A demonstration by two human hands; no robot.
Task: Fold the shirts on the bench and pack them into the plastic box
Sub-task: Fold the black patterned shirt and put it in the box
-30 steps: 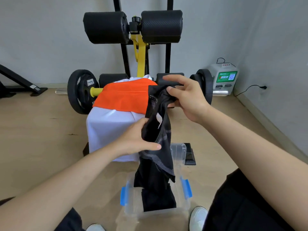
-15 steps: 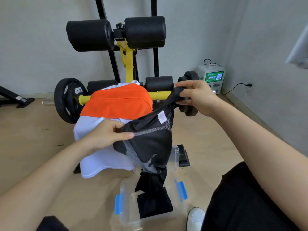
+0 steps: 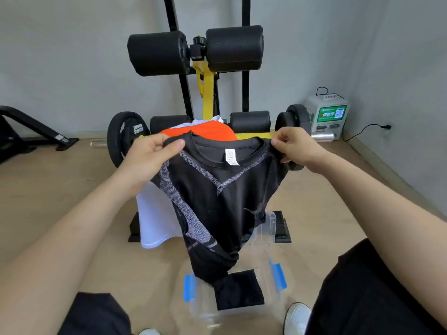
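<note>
Shirt (image 3: 217, 201) now spread wide: left hand (image 3: 150, 160), right hand (image 3: 297, 146) pinch shoulders; collar up, length hanging below hands toward box (image 3: 268, 238).

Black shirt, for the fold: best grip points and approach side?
Both shoulders, just outside the collar, pinched at the top edge from either side, where the left hand and right hand hold the black shirt. Gripped there it hangs spread out, collar up, lower end over the plastic box.

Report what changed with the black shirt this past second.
The left hand moved its grip from the bunched middle of the black shirt up to a shoulder; the right hand holds the other, and both drew apart, spreading it open. The orange shirt, white shirt and plastic box stayed put.
</note>
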